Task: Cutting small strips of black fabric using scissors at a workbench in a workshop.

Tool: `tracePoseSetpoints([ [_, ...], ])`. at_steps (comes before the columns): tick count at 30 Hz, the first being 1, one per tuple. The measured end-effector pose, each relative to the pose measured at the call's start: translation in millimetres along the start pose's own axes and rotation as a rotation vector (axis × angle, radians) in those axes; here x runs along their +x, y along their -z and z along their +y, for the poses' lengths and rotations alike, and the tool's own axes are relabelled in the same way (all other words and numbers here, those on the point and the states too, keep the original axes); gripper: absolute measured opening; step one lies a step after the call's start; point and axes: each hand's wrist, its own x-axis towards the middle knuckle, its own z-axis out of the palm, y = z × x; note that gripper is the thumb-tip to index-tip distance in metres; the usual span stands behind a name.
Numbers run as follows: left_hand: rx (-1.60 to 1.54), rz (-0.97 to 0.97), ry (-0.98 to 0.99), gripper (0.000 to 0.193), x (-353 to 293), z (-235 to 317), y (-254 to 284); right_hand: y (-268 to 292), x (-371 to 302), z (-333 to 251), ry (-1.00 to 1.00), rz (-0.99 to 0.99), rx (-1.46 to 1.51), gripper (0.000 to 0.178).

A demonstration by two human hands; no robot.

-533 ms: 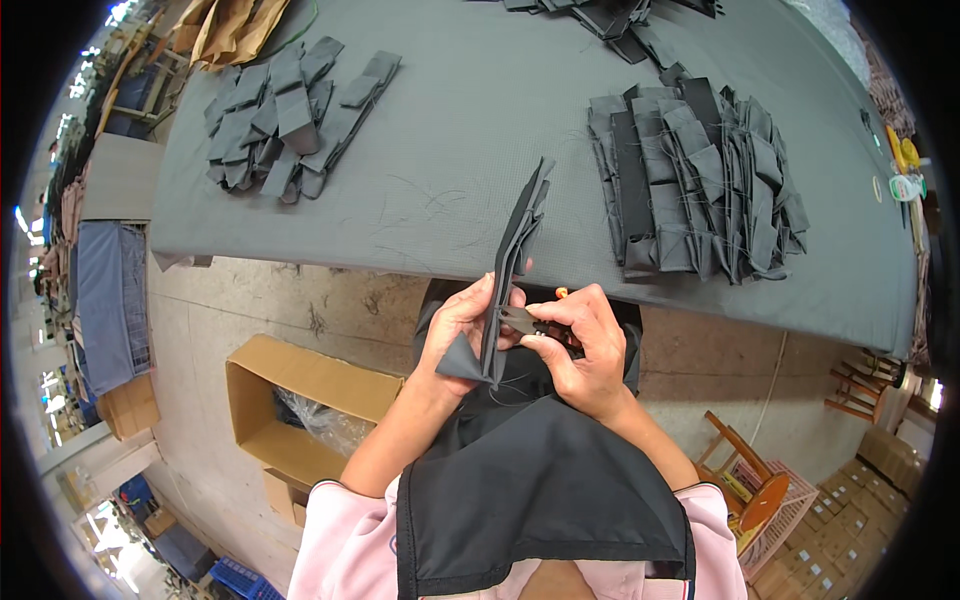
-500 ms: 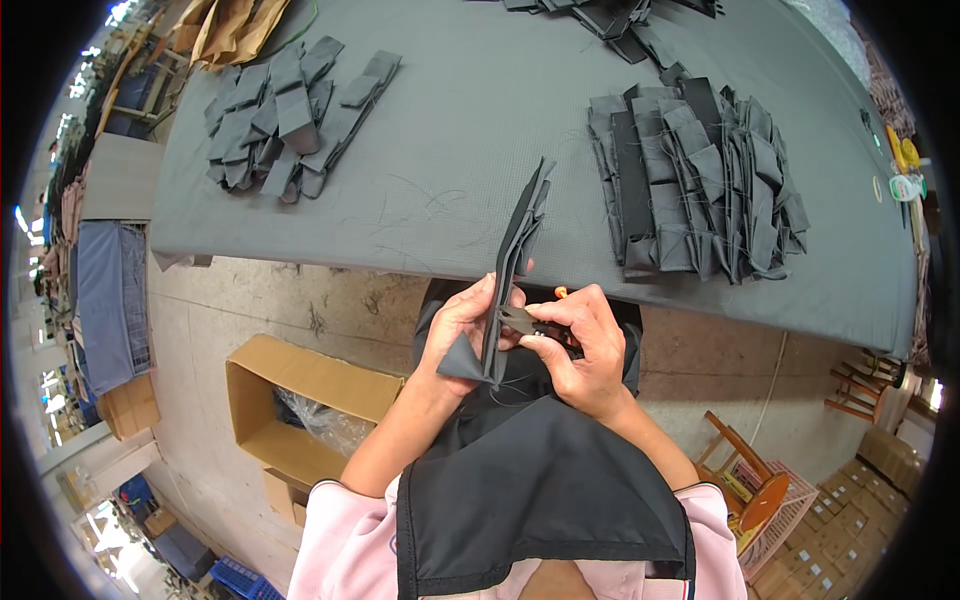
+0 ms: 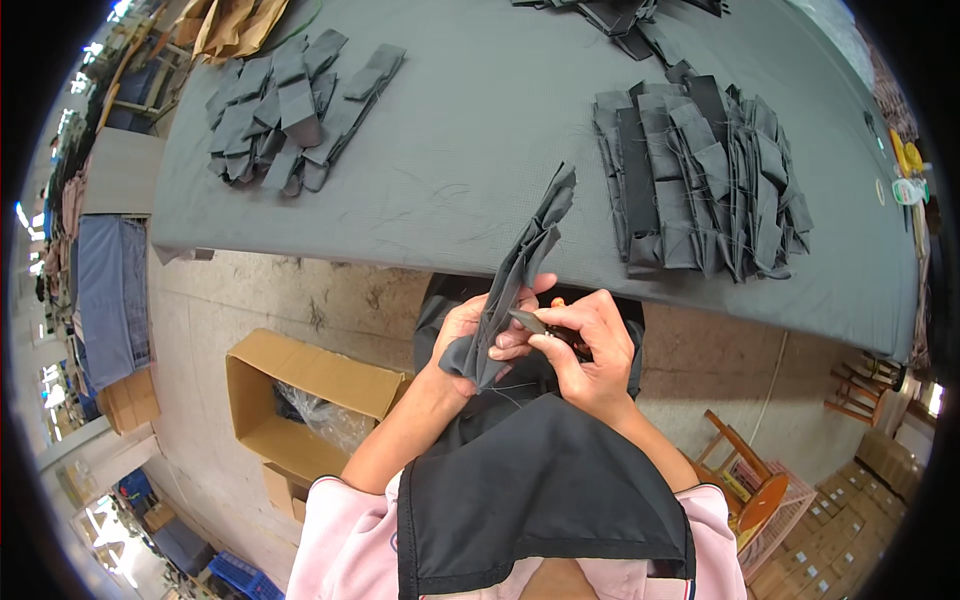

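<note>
My left hand [image 3: 468, 326] is closed round a dark grey folded fabric strip [image 3: 520, 262], which slants up and away over the table's near edge. A few loose threads hang from its lower end. In my right hand [image 3: 596, 350] I grip small thread snips [image 3: 532, 322] with dark blades and a bit of orange at the far end. Their tips are beside the strip, close to my left fingers; whether they touch the cloth I cannot tell. My right fingers hide most of the snips' handles.
On the grey-covered table [image 3: 450, 130] lie a loose pile of grey fabric pieces [image 3: 285, 115] at left and a dense stack of strips [image 3: 700, 185] at right. Below stand an open cardboard box [image 3: 310, 395] with plastic inside and a wooden stool [image 3: 755, 500].
The fabric strip has turned, its upper end tilting right and its folds spreading wider. The snips have shifted slightly right, their tips away from the strip's middle.
</note>
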Motion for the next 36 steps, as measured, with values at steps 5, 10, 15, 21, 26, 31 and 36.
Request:
tracePoseSetpoints([
  [5, 0.038, -0.025, 0.009, 0.044, -4, -4, -1, -4, 3, -6, 0.09, -0.037, -0.063, 0.025],
  [10, -0.046, 0.152, 0.107, 0.047, -3, -2, -14, -8, 5, -5, 0.165, -0.065, -0.164, 0.025],
  [15, -0.119, 0.011, 0.113, 0.049, -3, -5, 7, -9, 3, -5, 0.092, -0.032, -0.082, 0.026],
  [21, -0.108, -0.042, 0.051, 0.059, -4, -5, -2, -5, 1, -7, 0.118, -0.062, -0.159, 0.024],
  [26, 0.017, 0.033, 0.04, 0.056, -5, -3, 4, 2, 7, -18, -0.042, -0.21, -0.12, 0.023],
  [31, 0.492, 0.117, -0.148, 0.042, -2, 0, -2, 14, 16, -28, -0.115, -0.351, -0.185, 0.023],
  [36, 0.612, 0.221, -0.197, 0.039, -1, -1, -9, 10, 15, -23, -0.113, -0.393, -0.219, 0.022],
])
